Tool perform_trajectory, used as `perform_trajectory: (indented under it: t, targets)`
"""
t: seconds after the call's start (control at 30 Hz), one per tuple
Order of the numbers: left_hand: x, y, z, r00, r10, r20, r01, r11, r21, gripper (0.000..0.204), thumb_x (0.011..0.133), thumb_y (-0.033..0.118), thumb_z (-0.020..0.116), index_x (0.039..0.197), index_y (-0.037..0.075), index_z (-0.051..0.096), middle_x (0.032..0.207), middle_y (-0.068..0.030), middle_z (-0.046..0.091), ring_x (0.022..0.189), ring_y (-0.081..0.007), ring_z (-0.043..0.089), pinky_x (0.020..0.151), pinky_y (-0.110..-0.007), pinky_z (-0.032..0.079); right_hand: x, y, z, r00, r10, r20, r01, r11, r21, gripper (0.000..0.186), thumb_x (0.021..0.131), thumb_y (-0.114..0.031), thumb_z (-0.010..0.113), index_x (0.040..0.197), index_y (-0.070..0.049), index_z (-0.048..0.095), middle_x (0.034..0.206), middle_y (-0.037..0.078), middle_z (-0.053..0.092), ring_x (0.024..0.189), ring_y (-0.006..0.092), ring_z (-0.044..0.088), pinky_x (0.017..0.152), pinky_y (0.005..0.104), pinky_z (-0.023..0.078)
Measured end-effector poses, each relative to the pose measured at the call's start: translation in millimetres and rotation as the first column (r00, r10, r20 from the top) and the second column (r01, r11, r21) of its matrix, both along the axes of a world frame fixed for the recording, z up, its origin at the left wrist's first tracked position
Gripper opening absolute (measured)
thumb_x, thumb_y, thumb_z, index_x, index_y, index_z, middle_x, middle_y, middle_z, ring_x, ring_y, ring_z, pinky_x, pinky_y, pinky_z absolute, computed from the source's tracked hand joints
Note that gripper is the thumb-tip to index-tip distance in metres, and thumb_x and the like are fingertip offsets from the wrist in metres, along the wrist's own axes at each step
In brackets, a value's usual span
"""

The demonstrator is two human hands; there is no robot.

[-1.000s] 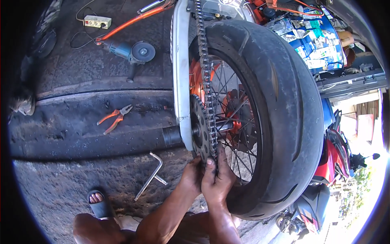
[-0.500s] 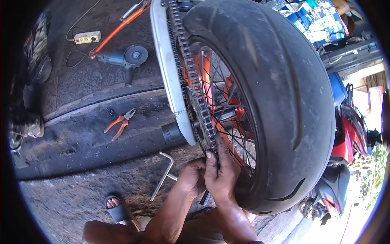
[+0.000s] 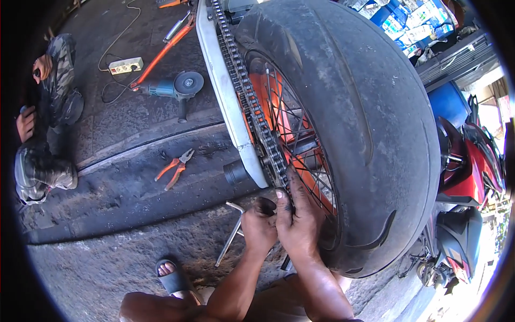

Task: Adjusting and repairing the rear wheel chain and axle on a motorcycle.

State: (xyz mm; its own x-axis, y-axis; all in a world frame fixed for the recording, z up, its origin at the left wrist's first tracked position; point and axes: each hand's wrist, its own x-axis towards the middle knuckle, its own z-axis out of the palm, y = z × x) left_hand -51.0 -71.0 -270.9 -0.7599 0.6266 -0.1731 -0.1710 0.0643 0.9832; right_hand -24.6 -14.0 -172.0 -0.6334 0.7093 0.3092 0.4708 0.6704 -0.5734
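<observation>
My right hand (image 3: 301,222) is closed on the drive chain (image 3: 249,94) at the near end of a motorcycle's rear wheel. Its thumb lies on the near side and its fingers reach along the links. Right beside it, my left hand (image 3: 261,224) is curled shut against the right thumb, and whatever is in its fingers is hidden. The chain runs over the rear sprocket (image 3: 264,161), between a white swingarm (image 3: 221,88) and the wide black tyre (image 3: 386,123). Orange rim parts and dark spokes (image 3: 300,134) show inside the wheel. Both hands are smudged with grease.
Orange-handled pliers (image 3: 175,172) and a bent metal bar (image 3: 229,244) lie on the ground to the left. Beyond are an angle grinder (image 3: 169,88) and a power strip (image 3: 126,66). Another person (image 3: 45,118) sits far left. A red motorcycle (image 3: 472,169) stands right.
The view has shifted, bringing the other person's hands into sight at the left. My left hand has turned and curled more, a little higher; my right hand stays on the chain.
</observation>
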Motion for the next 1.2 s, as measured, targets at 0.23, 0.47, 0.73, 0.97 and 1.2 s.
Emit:
perform_trajectory:
  t: [0.23, 0.47, 0.73, 0.97, 1.2]
  targets:
    - [-40, 3, -3, 0.761, 0.147, -0.632, -0.154, 0.987, 0.044, 0.072, 0.082, 0.021, 0.075, 0.139, 0.001, 0.036, 0.11, -0.0218, 0.051, 0.08, -0.0346, 0.061, 0.065, -0.045, 0.052, 0, 3, 0, 0.999, 0.039, -0.032, -0.038, 0.999, 0.03, 0.042, 0.093, -0.012, 0.062, 0.133, 0.002, 0.059, 0.117, 0.024, 0.068, 0.104, 0.0357, 0.07, 0.087, 0.0404, 0.055]
    - [-82, 8, 12, 0.477, -0.044, -0.878, 0.109, 0.994, 0.009, 0.101, 0.059, 0.01, 0.081, 0.15, 0.02, 0.038, 0.107, -0.0192, 0.051, 0.089, -0.0378, 0.055, 0.076, -0.048, 0.046, -1, 4, 4, 1.0, 0.025, 0.008, -0.026, 0.995, 0.094, 0.04, 0.093, -0.011, 0.063, 0.131, 0.002, 0.06, 0.115, 0.024, 0.069, 0.1, 0.0372, 0.071, 0.085, 0.041, 0.056]
    - [-97, 9, 17, 0.459, -0.143, -0.877, 0.235, 0.971, -0.036, 0.103, 0.05, 0.024, 0.087, 0.145, 0.022, 0.047, 0.097, -0.0113, 0.05, 0.087, -0.0316, 0.052, 0.071, -0.044, 0.039, 3, 2, 7, 0.994, 0.011, 0.113, -0.015, 0.999, 0.037, 0.041, 0.092, -0.009, 0.063, 0.131, 0.003, 0.06, 0.115, 0.025, 0.069, 0.1, 0.0369, 0.072, 0.084, 0.0391, 0.057]
    - [-101, 10, 15, 0.436, -0.122, -0.892, 0.253, 0.967, -0.008, 0.102, 0.051, 0.034, 0.089, 0.144, 0.024, 0.048, 0.092, -0.0078, 0.049, 0.083, -0.0295, 0.05, 0.068, -0.043, 0.034, -3, -2, 9, 1.0, 0.009, 0.0, -0.009, 0.997, -0.073, 0.04, 0.094, -0.011, 0.062, 0.13, 0.006, 0.059, 0.118, 0.026, 0.067, 0.109, 0.0363, 0.068, 0.092, 0.0406, 0.054]
    - [-99, 12, 10, 0.452, -0.082, -0.888, 0.255, 0.966, 0.041, 0.101, 0.054, 0.03, 0.088, 0.145, 0.021, 0.045, 0.092, -0.0084, 0.05, 0.083, -0.0303, 0.051, 0.07, -0.043, 0.034, 2, -7, 8, 0.999, -0.042, 0.015, 0.044, 0.984, -0.173, 0.043, 0.094, -0.015, 0.065, 0.132, 0.003, 0.056, 0.118, 0.022, 0.067, 0.106, 0.0317, 0.068, 0.091, 0.0389, 0.052]
